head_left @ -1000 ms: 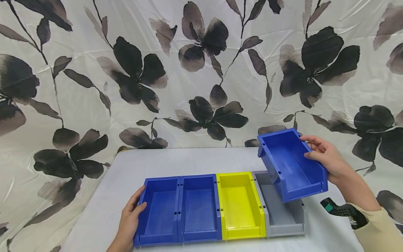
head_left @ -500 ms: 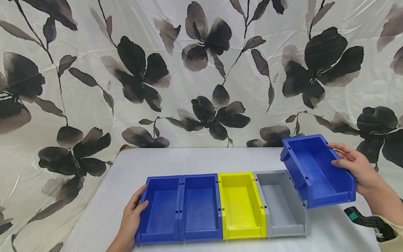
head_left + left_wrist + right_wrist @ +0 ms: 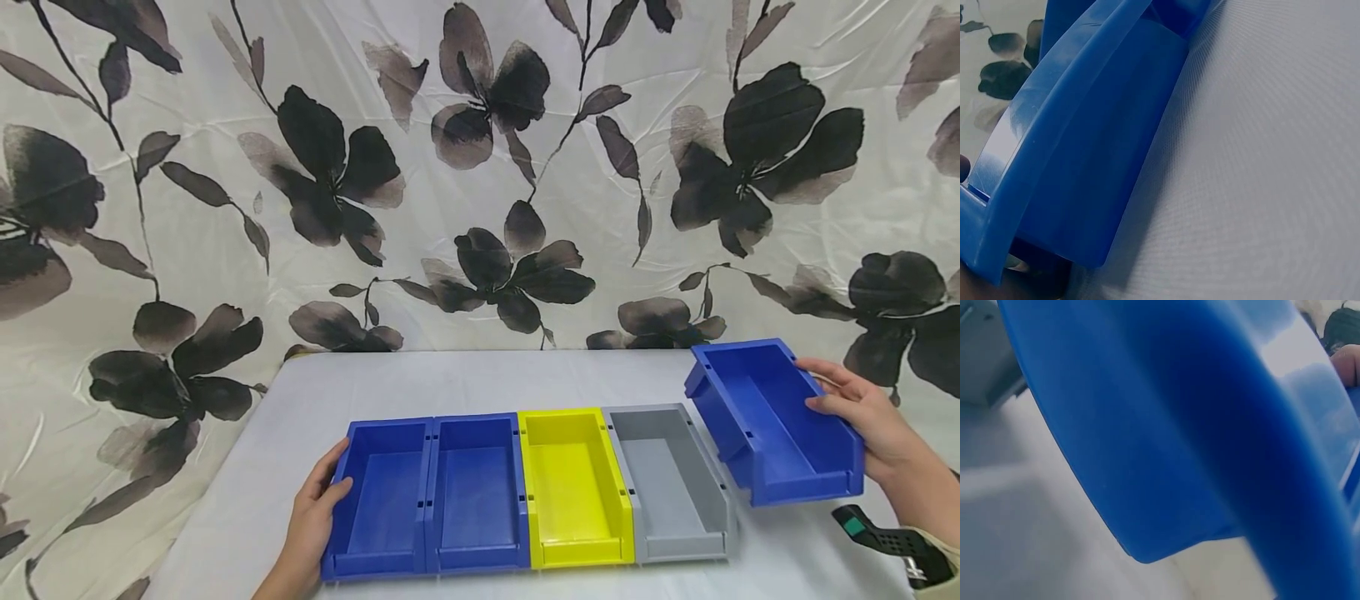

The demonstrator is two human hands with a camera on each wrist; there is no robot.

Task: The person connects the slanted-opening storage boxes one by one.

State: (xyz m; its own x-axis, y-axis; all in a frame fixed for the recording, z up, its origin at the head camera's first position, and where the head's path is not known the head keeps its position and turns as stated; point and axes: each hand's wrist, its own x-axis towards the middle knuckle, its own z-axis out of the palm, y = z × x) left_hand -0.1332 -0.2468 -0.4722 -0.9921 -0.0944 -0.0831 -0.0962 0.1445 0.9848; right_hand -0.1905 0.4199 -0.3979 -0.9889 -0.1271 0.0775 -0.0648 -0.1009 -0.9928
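Observation:
Four-sided plastic storage bins stand side by side in a row. At its left end my left hand grips the outer side of a blue bin, thumb over the rim. A second blue bin, a yellow bin and a grey bin follow to the right. My right hand holds another blue bin by its right side wall, tilted and raised beside the grey one. The left wrist view shows the gripped bin's side; the right wrist view shows the raised bin's underside and wall close up.
A white cloth covers the table. Behind it hangs a white curtain printed with dark flowers. A black band with a green patch is on my right wrist.
My right hand has carried the raised blue bin to the right and a little lower, from over the grey bin to beside it. The left hand keeps its grip.

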